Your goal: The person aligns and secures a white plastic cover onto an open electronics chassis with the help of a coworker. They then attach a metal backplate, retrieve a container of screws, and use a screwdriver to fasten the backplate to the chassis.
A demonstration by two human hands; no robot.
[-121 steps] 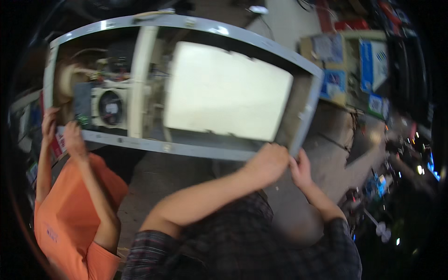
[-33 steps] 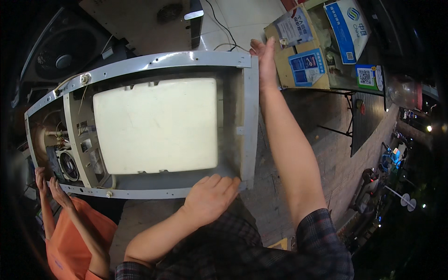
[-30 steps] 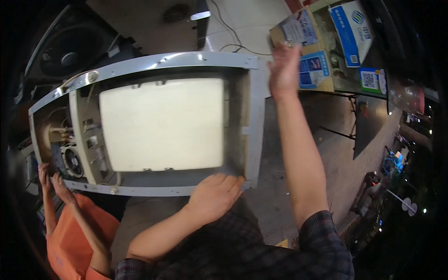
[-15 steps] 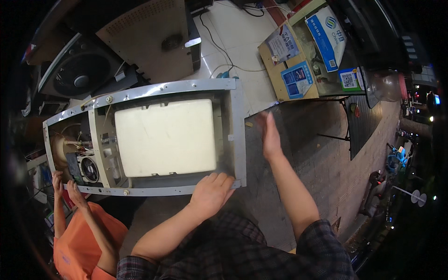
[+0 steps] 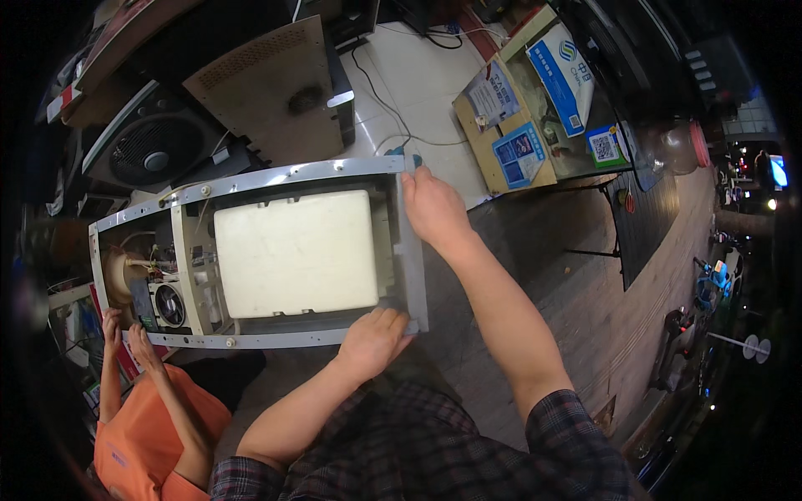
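1. The frame lies between the person and a co-worker; its support is hidden.
2. The left hand grasps its lower right corner, the right hand its upper right.
3. It looks heavy and stiff; the metal rails seem safest to hold, the fan fragile.
4. Across its far side, a black box and brown panel crowd it; a cable trails on the floor.
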